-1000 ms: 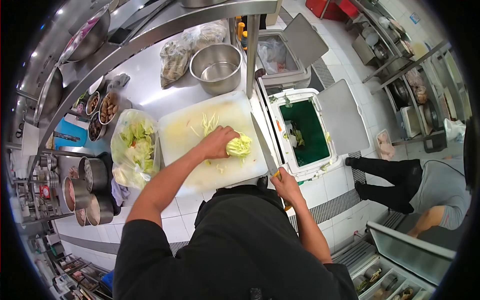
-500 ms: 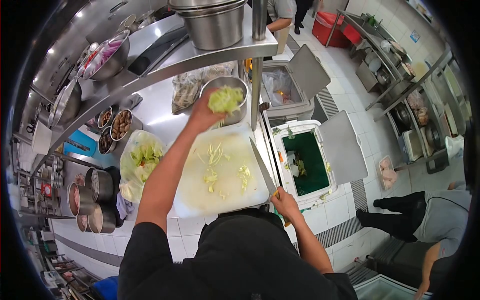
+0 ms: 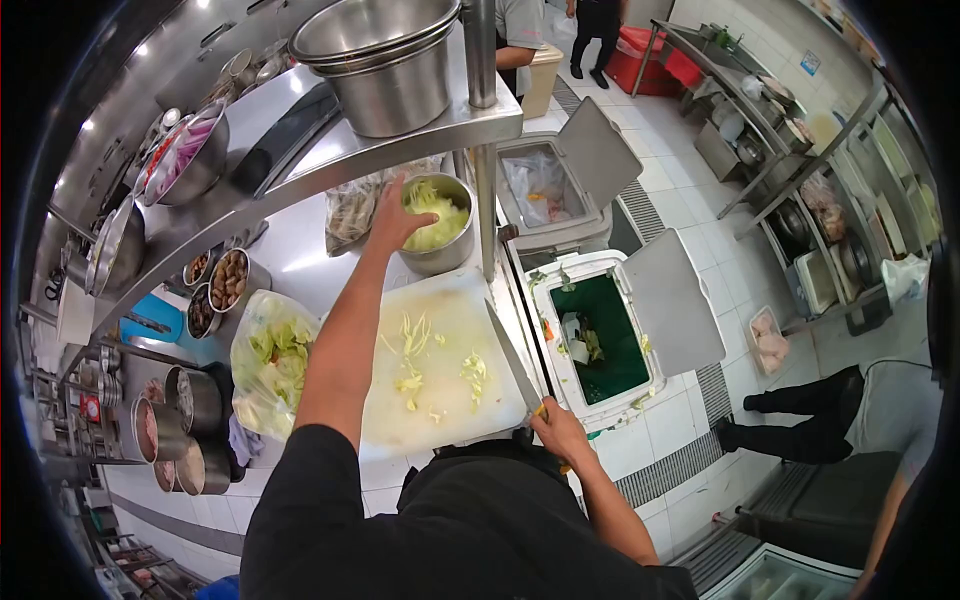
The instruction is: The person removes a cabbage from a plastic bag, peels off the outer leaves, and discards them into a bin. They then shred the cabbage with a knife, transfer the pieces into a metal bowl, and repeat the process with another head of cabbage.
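My left hand (image 3: pixel 398 215) is at the rim of a round steel pot (image 3: pixel 440 255), its thumb and fingers spread over the shredded lettuce (image 3: pixel 436 228) inside. My right hand (image 3: pixel 560 432) grips the yellow handle of a long knife (image 3: pixel 512 355), whose blade lies along the right edge of the white cutting board (image 3: pixel 450 400). Several small heaps of lettuce shreds (image 3: pixel 408 385) are scattered on the board. A clear plastic bag of lettuce leaves (image 3: pixel 275 350) rests left of my left forearm.
Steel pots (image 3: pixel 390 95) stand on the raised shelf (image 3: pixel 350 165). An open bin with green inside (image 3: pixel 610 350) is right of the board, a grey bin (image 3: pixel 545 190) behind it. Bowls of mushrooms (image 3: pixel 228 280) sit at left. A person (image 3: pixel 800 415) is at lower right; others stand behind.
My left hand has lowered the lettuce into the pot and its fingers have opened. My right hand still holds the knife. The whole view has shifted slightly.
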`<state>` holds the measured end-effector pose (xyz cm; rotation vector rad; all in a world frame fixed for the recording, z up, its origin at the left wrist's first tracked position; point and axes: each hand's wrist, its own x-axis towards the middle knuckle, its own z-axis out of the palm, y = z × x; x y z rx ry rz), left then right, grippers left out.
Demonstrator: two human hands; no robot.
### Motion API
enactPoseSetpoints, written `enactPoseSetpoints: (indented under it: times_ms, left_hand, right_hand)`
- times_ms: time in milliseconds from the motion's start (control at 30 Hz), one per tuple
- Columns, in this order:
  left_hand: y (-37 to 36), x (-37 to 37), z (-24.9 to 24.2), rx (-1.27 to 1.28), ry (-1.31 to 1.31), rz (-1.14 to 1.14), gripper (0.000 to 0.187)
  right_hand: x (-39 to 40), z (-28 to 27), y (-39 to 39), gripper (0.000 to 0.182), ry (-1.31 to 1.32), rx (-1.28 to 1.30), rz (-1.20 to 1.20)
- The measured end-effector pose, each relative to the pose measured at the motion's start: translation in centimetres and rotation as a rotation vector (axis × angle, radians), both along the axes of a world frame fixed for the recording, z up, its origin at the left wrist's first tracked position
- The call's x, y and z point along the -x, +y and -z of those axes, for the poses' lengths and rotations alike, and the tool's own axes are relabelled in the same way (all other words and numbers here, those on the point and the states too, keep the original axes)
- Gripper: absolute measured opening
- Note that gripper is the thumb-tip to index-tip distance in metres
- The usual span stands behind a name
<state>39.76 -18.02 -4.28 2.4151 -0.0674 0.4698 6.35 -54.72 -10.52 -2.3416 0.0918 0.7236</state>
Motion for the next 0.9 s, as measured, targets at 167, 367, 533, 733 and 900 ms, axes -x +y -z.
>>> enactPoseSetpoints:
  times_ms: [167,367,533,733,900]
  left_hand:
    - [3.8,10.0,4.4,0.219,0.115,-0.214,0.049]
    - [2.3,23.1,13.7,-0.379,0.253,-0.034,0.064]
    - [-2.5,27.7,11.2,-0.26,0.293,0.256,0.064]
    - [4.3,30.1,13.2,-0.03,0.168,-0.069,0.062]
    - [4.4,31.4,12.5,-0.169,0.269,-0.146,0.07]
  right_hand:
    - [-0.1,0.6,-0.3,0.045,-0.014,-0.004,-0.001]
    - [-0.6,0.9,0.0,0.045,-0.143,0.106,-0.073]
    - [-2.9,-0.9,2.5,0.037,-0.37,0.17,-0.132]
    - [-2.1,0.3,7.5,0.028,-0.471,0.191,-0.336]
    - [-0.6,-1.2,8.0,0.033,-0.379,-0.014,-0.365]
